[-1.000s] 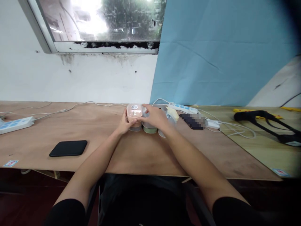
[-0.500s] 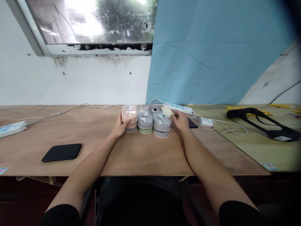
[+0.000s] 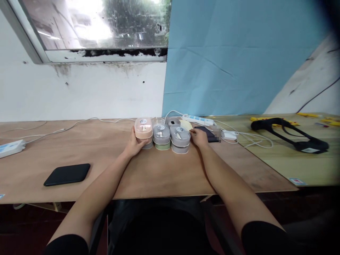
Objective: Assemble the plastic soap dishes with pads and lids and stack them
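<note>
My left hand [image 3: 134, 143] is wrapped round the left side of a pink clear-lidded box [image 3: 143, 129], which sits on a grey one. Beside it stand two more stacks: a grey lidded box [image 3: 161, 134] over a green box [image 3: 162, 146], and a grey lidded box [image 3: 180, 135] over another grey one. My right hand [image 3: 198, 136] is closed at the right side of this last stack, its fingertips close to the lid and a cream-coloured piece [image 3: 186, 125]. What those fingers hold, if anything, is hidden. Another grey box [image 3: 173, 122] shows behind the row.
A dark flat phone-like object [image 3: 208, 134] lies past my right hand, a black one [image 3: 67, 174] at left. Power strips [image 3: 199, 119], white cables and a charger [image 3: 228, 135] lie toward the back. A black strap-like frame [image 3: 289, 132] rests on the lighter table at right.
My right hand has moved left and nearer the right grey stack. My left hand has slid a little lower on its stack. The view has shifted slightly.
</note>
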### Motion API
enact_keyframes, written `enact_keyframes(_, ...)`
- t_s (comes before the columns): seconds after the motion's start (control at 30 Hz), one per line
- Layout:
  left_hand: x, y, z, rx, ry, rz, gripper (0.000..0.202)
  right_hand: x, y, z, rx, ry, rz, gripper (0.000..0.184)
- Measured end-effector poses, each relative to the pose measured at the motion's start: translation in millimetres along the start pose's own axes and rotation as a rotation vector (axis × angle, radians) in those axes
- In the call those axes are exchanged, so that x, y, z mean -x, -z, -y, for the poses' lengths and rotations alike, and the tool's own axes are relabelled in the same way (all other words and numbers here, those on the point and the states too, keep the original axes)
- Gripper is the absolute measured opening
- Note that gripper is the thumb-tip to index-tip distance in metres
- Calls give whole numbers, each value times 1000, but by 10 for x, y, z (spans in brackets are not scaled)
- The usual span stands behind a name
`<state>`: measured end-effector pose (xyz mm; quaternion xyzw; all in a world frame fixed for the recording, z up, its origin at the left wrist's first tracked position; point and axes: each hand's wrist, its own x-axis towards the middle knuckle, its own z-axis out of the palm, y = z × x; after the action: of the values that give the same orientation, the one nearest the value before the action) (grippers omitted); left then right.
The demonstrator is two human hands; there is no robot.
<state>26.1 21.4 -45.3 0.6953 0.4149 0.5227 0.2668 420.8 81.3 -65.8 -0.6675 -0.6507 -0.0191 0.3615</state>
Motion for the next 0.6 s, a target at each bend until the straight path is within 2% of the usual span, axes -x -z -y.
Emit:
enact_keyframes(0.1,-9,3,54,-40,-9,-7,112,3,35,2,3,12,-35,26)
enact_keyframes(0.23,-17,14,99,-111,-5,-22,117,9,55,-13,-33,33,-145,25)
enact_keyframes(0.33,-14,23,95,-117,0,-13,117,15,52,-28,-89,-6,-172,26)
enact_keyframes(0.5,-4,29,57,-93,-7,-5,115,24,54,-20,-178,-107,-138,25)
enact_keyframes(0.6,-4,27,45,-45,-12,-1,110,25,101,25,-194,-145,-234,26)
